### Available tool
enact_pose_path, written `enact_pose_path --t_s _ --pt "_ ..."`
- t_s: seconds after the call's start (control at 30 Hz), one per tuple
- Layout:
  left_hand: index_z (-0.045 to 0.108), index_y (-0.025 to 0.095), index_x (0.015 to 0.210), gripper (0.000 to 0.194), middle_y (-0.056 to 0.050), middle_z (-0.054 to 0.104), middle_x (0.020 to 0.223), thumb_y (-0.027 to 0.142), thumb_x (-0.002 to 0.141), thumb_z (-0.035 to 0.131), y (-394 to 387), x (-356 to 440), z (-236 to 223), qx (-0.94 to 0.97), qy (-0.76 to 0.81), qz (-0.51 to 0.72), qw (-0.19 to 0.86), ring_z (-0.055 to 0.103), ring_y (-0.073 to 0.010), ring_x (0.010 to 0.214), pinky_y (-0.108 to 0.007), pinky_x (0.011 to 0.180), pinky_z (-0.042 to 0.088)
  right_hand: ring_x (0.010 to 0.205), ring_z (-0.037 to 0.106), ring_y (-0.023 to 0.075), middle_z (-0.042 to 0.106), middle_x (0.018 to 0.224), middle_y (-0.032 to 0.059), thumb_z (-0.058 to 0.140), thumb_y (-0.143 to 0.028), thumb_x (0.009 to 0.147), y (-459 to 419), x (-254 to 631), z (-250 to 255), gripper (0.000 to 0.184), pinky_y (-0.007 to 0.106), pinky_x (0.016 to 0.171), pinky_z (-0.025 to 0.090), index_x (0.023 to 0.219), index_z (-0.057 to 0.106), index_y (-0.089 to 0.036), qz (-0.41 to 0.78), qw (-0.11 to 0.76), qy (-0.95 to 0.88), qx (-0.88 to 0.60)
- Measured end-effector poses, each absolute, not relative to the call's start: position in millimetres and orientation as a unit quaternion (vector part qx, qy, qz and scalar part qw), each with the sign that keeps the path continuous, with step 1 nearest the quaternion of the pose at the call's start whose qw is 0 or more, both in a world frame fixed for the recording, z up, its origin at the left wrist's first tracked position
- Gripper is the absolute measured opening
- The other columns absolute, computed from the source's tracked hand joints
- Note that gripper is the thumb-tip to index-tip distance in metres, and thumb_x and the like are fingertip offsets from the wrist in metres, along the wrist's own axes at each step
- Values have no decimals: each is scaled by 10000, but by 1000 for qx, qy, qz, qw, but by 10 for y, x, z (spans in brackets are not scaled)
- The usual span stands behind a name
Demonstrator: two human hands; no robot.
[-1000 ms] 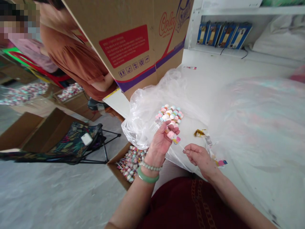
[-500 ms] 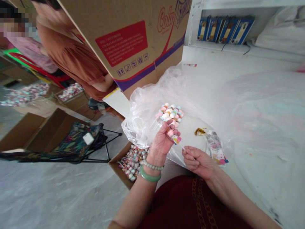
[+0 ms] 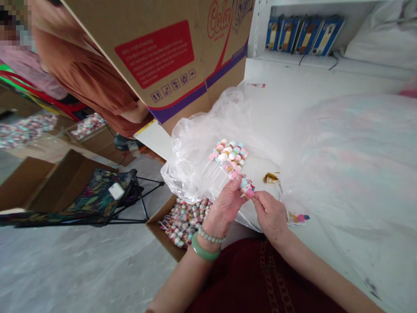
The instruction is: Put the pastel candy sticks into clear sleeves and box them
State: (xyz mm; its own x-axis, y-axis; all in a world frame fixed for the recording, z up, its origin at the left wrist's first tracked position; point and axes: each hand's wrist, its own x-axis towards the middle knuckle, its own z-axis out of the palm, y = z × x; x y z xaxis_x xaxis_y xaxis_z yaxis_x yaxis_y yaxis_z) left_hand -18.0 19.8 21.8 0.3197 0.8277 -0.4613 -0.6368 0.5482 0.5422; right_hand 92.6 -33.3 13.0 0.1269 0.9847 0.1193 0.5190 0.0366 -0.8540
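Observation:
My left hand (image 3: 228,200), a bead bracelet and green bangle at its wrist, is closed around a marshmallow stick in a printed clear wrapper (image 3: 247,188). The fingers of my right hand (image 3: 271,214) pinch the wrapper's lower end, close against the left fingertips. Just beyond lies a pile of pink, white and blue marshmallow sticks (image 3: 230,152) on a clear plastic bag (image 3: 192,143). Gold twist ties (image 3: 271,177) lie beyond my right hand. Flat printed wrappers (image 3: 298,218) rest beside it, partly covered by the hand.
Below the table's left edge stands a carton of wrapped marshmallow sticks (image 3: 185,221). A large printed cardboard box (image 3: 198,56) rises at the back left. A big filled plastic bag (image 3: 358,152) covers the right side. A co-worker (image 3: 87,74), a folding chair (image 3: 100,191) and a shelf (image 3: 260,32) are around.
My right hand has moved up to the left fingers, from the white stick to the wrapper's end. The wrapper now covers the marshmallows in my left hand. The view has shifted slightly.

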Motion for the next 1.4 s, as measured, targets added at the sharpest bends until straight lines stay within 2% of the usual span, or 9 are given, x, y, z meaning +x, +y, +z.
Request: enact_pose_path --t_s 0.2,0.4,0.6,0.7,0.83,0.97,1.2,1.3,1.4 --pt "564 134 694 307 42 516 563 301 602 804 132 -135 -17 189 467 444 741 392 -34 442 -183 434 299 781 599 183 640 811 22 427 -283 868 -389 1033 -3 211 293 688 444 963 606 -225 323 325 -597 -658" --pt "497 154 635 320 100 303 434 331 673 761 119 -117 -5 193 406 381 808 220 -18 365 -190 384 142 597 546 154 592 672 -37 445 -227 807 -307 1046 -22 507 291 631 444 1313 468 -231 379 358 -545 -657" --pt "679 131 938 362 -38 629 767 348 662 768 119 -221 74 201 382 402 808 563 -116 665 -235 594 434 526 481 113 645 793 3 462 -241 782 -215 1106 4 332 270 551 428 1036 674 -214 438 405 -549 -585" --pt "691 100 791 320 -70 639 756 395 676 740 117 -225 -14 180 364 419 812 585 -171 695 -309 637 468 520 489 118 613 708 -13 463 -239 803 -235 1121 2 289 264 538 434 999 673 -202 484 380 -548 -566" --pt "640 109 612 259 -55 625 686 335 730 686 105 -105 -113 83 405 487 769 583 -142 675 -286 727 470 794 583 196 647 908 68 428 -231 880 -330 1021 7 283 331 722 469 1069 635 -199 279 314 -689 -591" --pt "688 110 796 214 -50 640 736 294 814 581 87 37 -70 26 409 466 784 601 -144 735 -270 778 469 988 534 271 613 1093 153 416 -166 893 -345 907 8 361 422 842 406 1226 556 -169 42 220 -767 -601" --pt "688 141 953 285 6 571 615 321 731 703 26 -9 -92 62 324 400 855 524 -106 560 -250 613 439 513 465 142 501 550 -5 507 -328 829 -112 1011 -16 198 292 543 394 710 580 -188 519 382 -464 -607" --pt "705 156 967 305 -47 658 785 256 683 755 -7 -147 -87 205 356 399 820 598 -154 784 -266 754 442 393 333 89 383 463 -69 588 -413 757 -157 1077 -33 238 245 439 319 671 536 -198 722 362 -296 -509" --pt "709 149 724 94 -74 677 891 242 730 715 -22 -273 -34 315 405 412 753 586 -172 911 -256 823 415 489 454 114 516 547 -26 631 -383 721 -236 1147 1 197 256 494 382 705 573 -196 694 363 -304 -542"
